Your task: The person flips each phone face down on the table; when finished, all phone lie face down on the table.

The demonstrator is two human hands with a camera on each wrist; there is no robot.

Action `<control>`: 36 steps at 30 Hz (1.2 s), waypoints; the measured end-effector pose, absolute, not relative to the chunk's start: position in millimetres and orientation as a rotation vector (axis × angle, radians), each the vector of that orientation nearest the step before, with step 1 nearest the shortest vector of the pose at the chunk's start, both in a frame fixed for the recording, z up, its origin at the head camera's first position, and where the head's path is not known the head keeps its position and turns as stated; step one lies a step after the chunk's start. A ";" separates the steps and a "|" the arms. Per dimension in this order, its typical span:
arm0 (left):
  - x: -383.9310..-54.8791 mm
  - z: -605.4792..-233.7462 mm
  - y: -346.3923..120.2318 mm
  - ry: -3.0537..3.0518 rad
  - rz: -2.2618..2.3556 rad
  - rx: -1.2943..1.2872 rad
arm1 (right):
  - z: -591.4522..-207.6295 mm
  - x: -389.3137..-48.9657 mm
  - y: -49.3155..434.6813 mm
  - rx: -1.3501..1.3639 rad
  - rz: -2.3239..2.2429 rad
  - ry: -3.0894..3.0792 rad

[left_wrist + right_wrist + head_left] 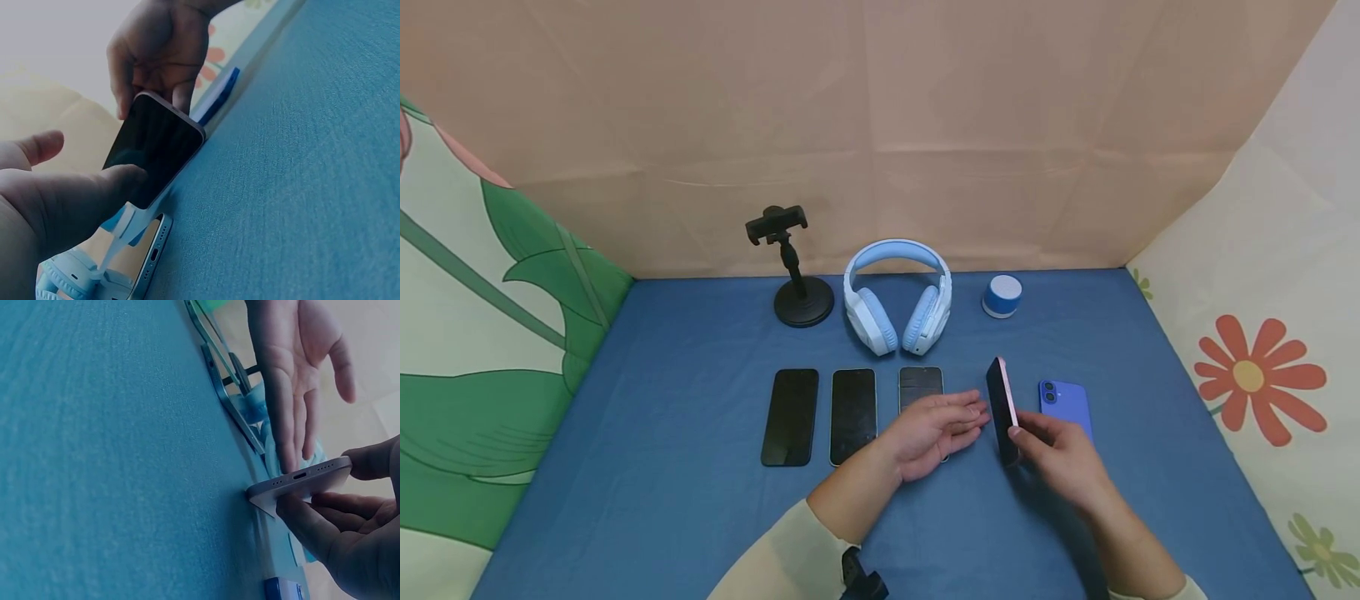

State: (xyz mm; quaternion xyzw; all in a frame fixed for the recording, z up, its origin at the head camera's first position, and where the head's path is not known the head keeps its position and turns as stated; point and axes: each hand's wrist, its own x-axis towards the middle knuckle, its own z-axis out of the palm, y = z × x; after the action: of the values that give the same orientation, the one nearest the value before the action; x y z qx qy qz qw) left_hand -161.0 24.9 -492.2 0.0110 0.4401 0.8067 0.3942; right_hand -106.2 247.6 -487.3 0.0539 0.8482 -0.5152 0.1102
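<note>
My right hand (1063, 458) grips a pink-edged smartphone (1002, 412) by its lower side edges, tilted up off the blue cloth. Its black screen faces my left hand (936, 433), whose fingers are fairly straight and whose palm is turned up. Those fingertips come right up to the phone; whether they touch it I cannot tell. In the right wrist view, the thumb and fingers hold opposite edges of the phone (300, 477), its charging port showing. Under my left forearm and hand lies a third dark-screened phone (921, 381), partly hidden. A purple-blue phone (1066, 402) lies face down behind my right hand.
Two more phones, a black one (790, 417) and a light-rimmed one (853, 412), lie side by side to the left. Along the back stand a black phone stand (803, 300), light blue headphones (898, 250) and a small blue-and-white round container (1002, 296).
</note>
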 end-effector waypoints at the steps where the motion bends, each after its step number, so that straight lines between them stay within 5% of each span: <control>1: -160.9 -492.6 25.2 1.123 2.045 0.024 | -487.1 -106.2 248.1 0.161 -1.520 2.491; 22: -160.1 -499.1 27.7 1.165 2.037 0.018 | -489.8 -107.1 259.3 0.209 -1.571 2.424; 36: -158.2 -495.6 25.4 1.223 2.029 -0.016 | -497.7 -113.3 260.4 0.081 -1.074 2.787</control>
State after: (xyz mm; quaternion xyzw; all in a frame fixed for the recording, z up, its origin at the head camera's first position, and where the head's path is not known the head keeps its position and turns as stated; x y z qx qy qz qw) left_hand -158.2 25.4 -495.6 -0.0064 0.4782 0.7933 0.3768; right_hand -113.3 260.4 -497.7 0.0270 0.9300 -0.3584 0.0767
